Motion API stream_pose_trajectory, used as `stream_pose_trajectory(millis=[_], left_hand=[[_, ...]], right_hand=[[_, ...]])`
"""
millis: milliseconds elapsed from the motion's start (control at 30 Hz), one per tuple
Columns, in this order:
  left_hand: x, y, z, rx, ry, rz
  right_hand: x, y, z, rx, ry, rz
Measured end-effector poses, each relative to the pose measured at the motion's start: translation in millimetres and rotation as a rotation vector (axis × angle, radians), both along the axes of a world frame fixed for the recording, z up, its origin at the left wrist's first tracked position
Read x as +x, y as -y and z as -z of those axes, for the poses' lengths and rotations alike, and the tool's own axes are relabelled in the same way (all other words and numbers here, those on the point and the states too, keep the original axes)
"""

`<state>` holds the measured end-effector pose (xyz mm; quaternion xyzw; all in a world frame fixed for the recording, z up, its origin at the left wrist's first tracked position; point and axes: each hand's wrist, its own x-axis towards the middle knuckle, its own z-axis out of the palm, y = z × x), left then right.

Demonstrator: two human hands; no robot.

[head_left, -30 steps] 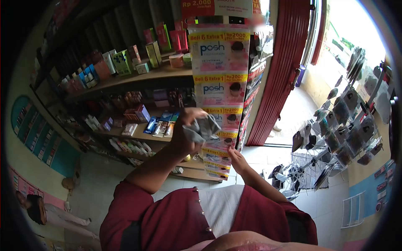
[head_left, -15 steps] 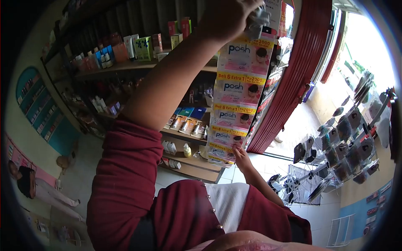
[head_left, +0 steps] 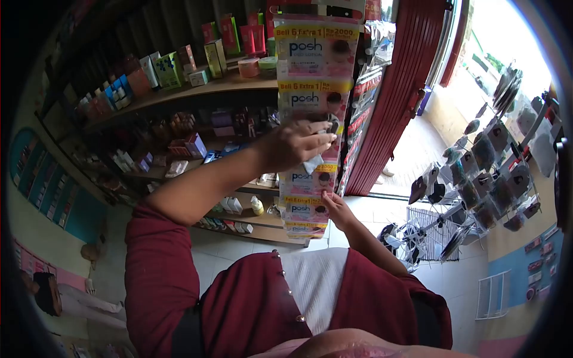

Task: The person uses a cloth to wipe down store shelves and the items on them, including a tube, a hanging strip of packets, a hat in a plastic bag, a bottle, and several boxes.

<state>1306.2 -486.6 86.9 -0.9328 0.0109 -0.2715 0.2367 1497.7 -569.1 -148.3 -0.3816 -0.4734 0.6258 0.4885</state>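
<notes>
A long hanging strip of pink and white sachets (head_left: 305,56) with yellow bands runs down the middle of the view. Across its middle part lies my left hand (head_left: 295,143), closed on a crumpled grey cloth (head_left: 313,163) that rests against the sachets. Lower down, my right hand (head_left: 338,211) pinches the strip's right edge between thumb and fingers. The strip hangs roughly upright, with the part behind my left hand and the cloth hidden.
Shelves (head_left: 173,94) with boxes, tubes and jars stand behind and left of the strip. To the right are a red folding door (head_left: 388,107) and a rack of hanging packets (head_left: 471,185). A person (head_left: 77,301) is at the far lower left.
My left hand has come down from the strip's top to its middle, still with the cloth. My right hand keeps its hold near the lower end. The view has shifted somewhat.
</notes>
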Motion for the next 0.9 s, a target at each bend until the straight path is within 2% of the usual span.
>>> stream_pose_trajectory(millis=[33, 100, 133, 200, 233, 300, 367, 400, 467, 500, 600, 667, 767, 867, 900], left_hand=[[-1, 0, -10, -0.005, 0.001, 0.005], [-2, 9, -46, -0.035, 0.363, -0.063], [-1, 14, -50, -0.056, 0.354, -0.056], [1, 23, -55, 0.033, 0.583, -0.296], [4, 23, -43, 0.025, 0.581, -0.294], [9, 23, 10, -0.079, 0.182, -0.105], [1, 22, 74, -0.159, -0.015, 0.001], [-4, 24, 82, -0.17, -0.016, 0.007], [-16, 27, 86, -0.161, -0.117, 0.069], [-17, 15, 80, -0.103, -0.021, 0.048], [-17, 8, -12, -0.094, 0.206, -0.07], [-19, -4, -42, 0.026, 0.372, -0.157], [-18, 2, -42, 0.053, 0.397, -0.211], [-15, 15, 29, -0.046, 0.157, -0.098], [-16, 19, 62, -0.155, 0.112, -0.035]], right_hand=[[1, 1, -2, -0.005, 0.001, 0.005], [1, 4, -2, -0.035, 0.017, 0.002], [-1, 8, -1, -0.04, 0.024, 0.041], [-2, 12, -2, -0.06, -0.048, 0.009], [-4, 12, -5, -0.094, -0.069, 0.006], [-3, 10, -6, -0.149, -0.11, 0.006], [-2, 7, -5, -0.206, -0.152, 0.011], [-3, 6, -4, -0.205, -0.155, 0.042], [-7, 8, -11, -0.192, -0.192, 0.058], [-9, 12, -15, -0.196, -0.197, 0.059], [-19, 23, -43, -0.232, -0.242, 0.0], [-22, 26, -43, -0.225, -0.246, -0.012], [-21, 26, -34, -0.221, -0.225, -0.037], [-15, 25, -22, -0.249, -0.235, -0.028], [-10, 22, -17, -0.249, -0.278, -0.029]])
